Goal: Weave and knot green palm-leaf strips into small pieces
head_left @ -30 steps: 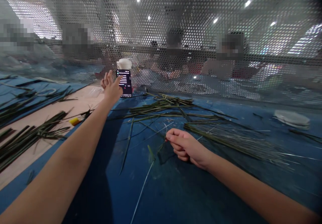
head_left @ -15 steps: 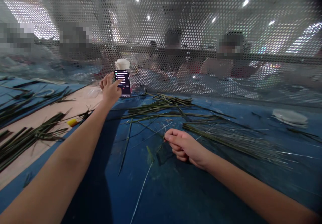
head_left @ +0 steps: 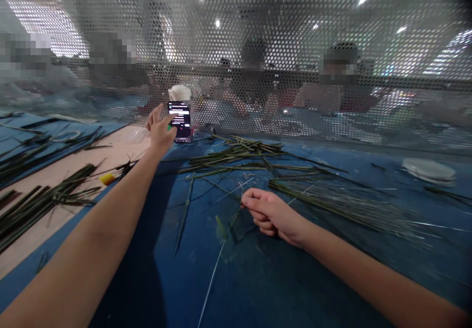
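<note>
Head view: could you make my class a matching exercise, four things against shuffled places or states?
1. black rectangular phone
2. round, flat whitish object
3. small yellow object
4. bare right hand

A. on the pale pink board
B. pinching a thin strand
C. screen lit, bare left hand at it
D. blue tabletop's right side

Pairs: 1-C, 2-D, 3-A, 4-B

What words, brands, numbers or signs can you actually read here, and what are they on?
None can be read with certainty.
Phone: lines of text on the lit screen, too small and blurred to read, partly covered by the left hand.
White lid behind it: no lettering I can make out.
Yellow object: none visible.
</note>
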Demonstrator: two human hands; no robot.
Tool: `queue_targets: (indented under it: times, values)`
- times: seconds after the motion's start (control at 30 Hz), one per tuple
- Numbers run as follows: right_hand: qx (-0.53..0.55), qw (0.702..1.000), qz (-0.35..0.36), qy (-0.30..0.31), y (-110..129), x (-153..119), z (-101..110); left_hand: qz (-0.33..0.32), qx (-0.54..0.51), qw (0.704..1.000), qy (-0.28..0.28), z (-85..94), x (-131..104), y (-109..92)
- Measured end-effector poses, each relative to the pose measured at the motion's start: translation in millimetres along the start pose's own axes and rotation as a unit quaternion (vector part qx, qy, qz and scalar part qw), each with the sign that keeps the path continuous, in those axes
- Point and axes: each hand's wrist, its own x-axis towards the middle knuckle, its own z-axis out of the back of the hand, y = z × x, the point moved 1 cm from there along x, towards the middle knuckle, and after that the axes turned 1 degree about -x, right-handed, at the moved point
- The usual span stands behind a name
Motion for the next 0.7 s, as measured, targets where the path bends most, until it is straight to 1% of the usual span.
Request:
queue_targets:
  times: [0.13, 0.27, 0.33, 0.53, 0.7]
  values:
    - [0.0, 1.0, 0.001, 0.0, 0, 0, 0, -0.02, 0.012, 1.0, 0.01, 3.5, -6, 0]
    - [0.002, 1.0, 0.002, 0.003, -1, 1, 1, -0.077, 0.032, 0.994, 0.069, 1.6, -11, -5]
    - [0.002, 1.0, 0.001, 0.005, -2, 1, 1, -0.087, 0.04, 0.992, 0.085, -0.1, -12, -8]
    - [0.005, 1.0, 0.003, 0.006, -3, 1, 2, -0.077, 0.031, 0.992, 0.096, -0.8, -14, -15]
    - [0.012, 1.0, 0.006, 0.011, -4, 2, 3, -0.05, -0.015, 0.994, 0.095, 11.7, -20, -25]
